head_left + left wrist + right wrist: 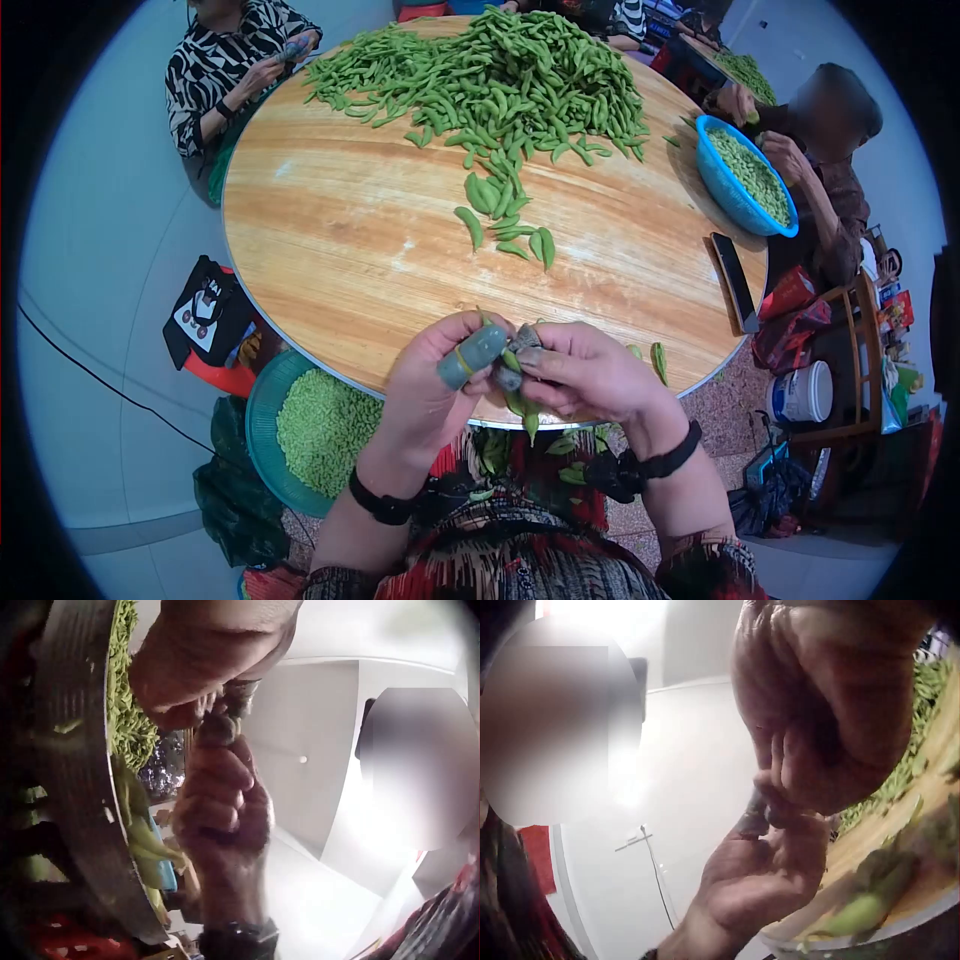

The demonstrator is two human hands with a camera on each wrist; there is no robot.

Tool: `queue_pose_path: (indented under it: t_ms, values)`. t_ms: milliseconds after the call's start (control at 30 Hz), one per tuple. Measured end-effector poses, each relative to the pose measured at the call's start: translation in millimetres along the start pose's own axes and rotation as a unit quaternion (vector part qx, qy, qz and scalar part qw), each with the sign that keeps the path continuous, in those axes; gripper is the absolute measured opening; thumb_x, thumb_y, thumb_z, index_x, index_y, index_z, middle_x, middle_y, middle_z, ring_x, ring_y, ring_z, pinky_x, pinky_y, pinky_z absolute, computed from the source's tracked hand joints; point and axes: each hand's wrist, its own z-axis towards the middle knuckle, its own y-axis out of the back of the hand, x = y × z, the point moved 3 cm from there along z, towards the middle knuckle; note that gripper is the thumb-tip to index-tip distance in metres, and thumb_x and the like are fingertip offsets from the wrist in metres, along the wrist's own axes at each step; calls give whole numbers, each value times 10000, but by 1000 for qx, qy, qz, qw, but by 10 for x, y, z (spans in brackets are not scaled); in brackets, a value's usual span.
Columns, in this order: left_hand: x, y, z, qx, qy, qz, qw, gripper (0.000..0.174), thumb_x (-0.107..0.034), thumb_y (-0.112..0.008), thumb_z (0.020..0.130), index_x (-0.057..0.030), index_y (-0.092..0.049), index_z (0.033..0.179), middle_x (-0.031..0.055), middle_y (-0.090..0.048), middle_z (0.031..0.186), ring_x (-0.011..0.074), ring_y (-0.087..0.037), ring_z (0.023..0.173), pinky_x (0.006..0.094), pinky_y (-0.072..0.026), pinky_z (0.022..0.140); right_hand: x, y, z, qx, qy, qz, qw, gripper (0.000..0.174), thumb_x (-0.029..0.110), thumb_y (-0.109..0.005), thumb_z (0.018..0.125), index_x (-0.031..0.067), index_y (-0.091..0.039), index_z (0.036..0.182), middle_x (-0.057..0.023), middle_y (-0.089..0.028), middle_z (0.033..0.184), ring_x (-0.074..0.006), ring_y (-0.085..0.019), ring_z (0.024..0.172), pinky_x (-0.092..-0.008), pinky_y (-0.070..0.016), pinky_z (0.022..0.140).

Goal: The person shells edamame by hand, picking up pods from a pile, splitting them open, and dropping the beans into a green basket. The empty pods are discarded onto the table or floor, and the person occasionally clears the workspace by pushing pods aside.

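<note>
- Green soybean pod (511, 359): between the fingertips of both hands, above the near edge of the wooden counter (330, 250).
- Left hand (425, 385): grip closed on the pod, fingers curled; grey-green thumb cover (474, 356) with a yellow band.
- Right hand (605, 378): grip pinching the same pod, thumb against fingers.
- Dark grey finger coverings where the hands meet; cannot tell which hand wears each.
- Pod heap (540, 75): large, far side of counter; loose pods (490, 195) trail from it towards the hands.
- Single pod (659, 363): on counter, near the right hand.
- Blue basin (715, 180): right edge of counter, holding shelled beans (750, 170); a second person's hands beside it.
- Black phone (735, 284): lying on counter, nearer than the blue basin.
- Green basin (262, 430): lower than the counter, on the left, full of shelled beans.
- Zebra-patterned top (225, 65): on another person, far left.
</note>
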Motion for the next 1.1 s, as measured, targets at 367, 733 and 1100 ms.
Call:
queue_pose_path:
  t_ms: [367, 733, 1100]
  values:
    - [106, -27, 91, -94, -128, 197, 967, 92, -111, -611, 854, -26, -581, 871, -4, -551, 716, 55, -487, 630, 194, -378, 568, -18, 55, -90, -89, 120, -150, 977, 211, 189, -417, 968, 47, -517, 848, 46, -462, 637, -21, -343, 484, -176, -279, 429]
    - [79, -105, 156, -51, -116, 304, 944, 92, -54, -576, 847, 3, -575, 919, 15, -574, 755, 61, -526, 593, 180, -419, 517, -86, 248, -1, -191, 202, -244, 929, 123, 150, -501, 926, 52, -550, 869, 32, -488, 604, -17, -344, 439, -170, -244, 387]
    - [60, 37, 183, -18, -145, 468, 872, 410, 106, -489, 806, 15, -511, 1205, 47, -612, 753, 61, -573, 666, 181, -434, 562, 277, 322, -114, -290, 186, -468, 814, 183, 181, -575, 869, 0, -606, 862, -71, -595, 653, -117, -510, 504, -276, -422, 495]
